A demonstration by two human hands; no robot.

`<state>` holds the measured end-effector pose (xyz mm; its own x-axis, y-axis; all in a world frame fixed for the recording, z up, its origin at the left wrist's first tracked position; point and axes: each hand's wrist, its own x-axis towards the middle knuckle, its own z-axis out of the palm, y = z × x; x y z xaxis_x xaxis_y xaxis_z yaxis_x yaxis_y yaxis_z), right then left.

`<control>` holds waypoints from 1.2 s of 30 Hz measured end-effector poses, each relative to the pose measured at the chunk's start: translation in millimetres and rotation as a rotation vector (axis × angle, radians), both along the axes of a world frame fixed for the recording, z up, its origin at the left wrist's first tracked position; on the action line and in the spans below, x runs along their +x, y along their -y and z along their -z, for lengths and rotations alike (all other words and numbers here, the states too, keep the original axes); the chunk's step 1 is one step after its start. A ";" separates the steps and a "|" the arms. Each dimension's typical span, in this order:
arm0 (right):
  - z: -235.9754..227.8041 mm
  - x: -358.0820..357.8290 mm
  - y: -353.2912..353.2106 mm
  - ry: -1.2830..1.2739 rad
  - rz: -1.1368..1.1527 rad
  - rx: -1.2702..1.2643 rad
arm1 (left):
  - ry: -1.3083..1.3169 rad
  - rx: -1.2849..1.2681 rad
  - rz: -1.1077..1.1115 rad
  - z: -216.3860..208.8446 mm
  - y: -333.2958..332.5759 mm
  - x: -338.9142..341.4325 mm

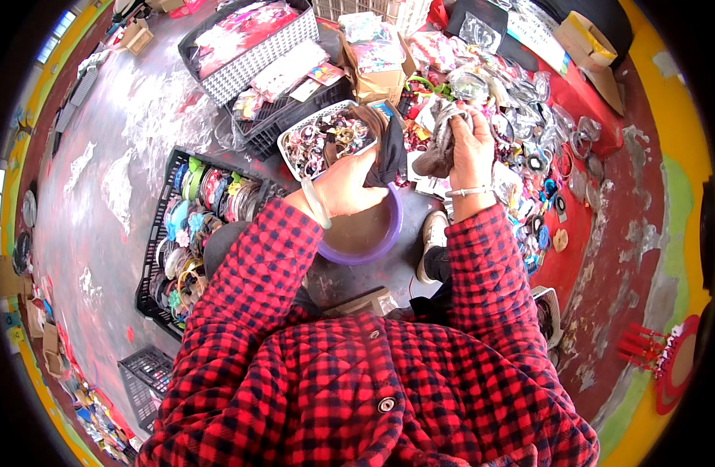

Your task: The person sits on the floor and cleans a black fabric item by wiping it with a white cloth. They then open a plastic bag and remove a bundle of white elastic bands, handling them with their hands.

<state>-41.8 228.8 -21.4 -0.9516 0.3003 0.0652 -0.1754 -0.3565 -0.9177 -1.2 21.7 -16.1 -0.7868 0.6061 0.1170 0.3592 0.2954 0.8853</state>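
My right hand (473,152) is closed on a crumpled grey cloth (441,146), pinching its top and letting it hang. To the left, my left hand (346,185) is closed round a dark fabric band (389,152), whose black part shows beyond the fingers. Its far end is partly hidden by the hand. Below that hand stands a purple basin (396,233) with cloudy, brownish water in it. Just beyond the left hand is a white basket (286,149) full of mixed hair ties and small hair accessories.
A black crate (146,272) of headbands sits at left. Behind it are a houndstooth bin (252,62) and a black crate (276,128) with packets. Bagged accessories (521,117) heap up on red material at right. My shoe (434,237) is beside the basin.
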 end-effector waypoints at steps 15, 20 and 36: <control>40.7 -9.6 -2.2 0.210 -0.068 -0.012 | -0.047 0.235 -0.072 -7.6 -5.4 2.2; 42.5 -1.1 17.6 0.358 -0.311 -0.046 | 0.389 0.800 -0.505 -27.6 30.9 -13.3; 242.9 28.9 58.0 0.520 -1.145 1.383 | 0.504 1.107 -0.608 -56.1 102.5 16.5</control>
<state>-13.0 170.8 -264.2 -0.6293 -0.4222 -0.6525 -0.0628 0.8644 -0.4988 15.4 -80.7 39.9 -0.9952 -0.0721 -0.0655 -0.0022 -0.6554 0.7553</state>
